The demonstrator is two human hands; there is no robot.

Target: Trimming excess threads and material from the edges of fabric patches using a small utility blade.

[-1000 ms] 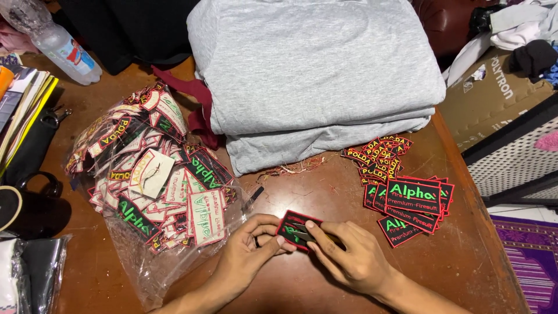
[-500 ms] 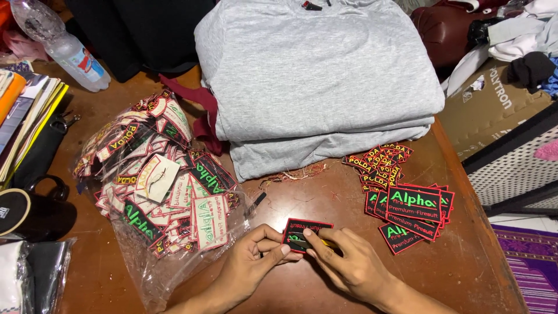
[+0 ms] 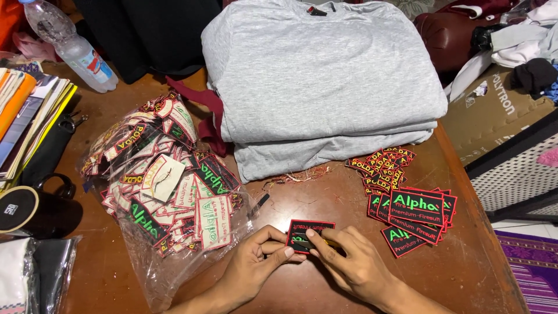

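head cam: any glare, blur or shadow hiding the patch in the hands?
Head view: sharp, evenly lit. The left hand and right hand cover the lower edge of the black patch, no blur. Glare only on the clear plastic bag. Soft shadow under the folded grey shirts. Mild wide-angle stretch at corners.

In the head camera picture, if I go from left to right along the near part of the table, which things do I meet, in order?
Black mug → clear bag of patches → left hand → black patch with red border, held in both hands → right hand → pile of black patches with green lettering.
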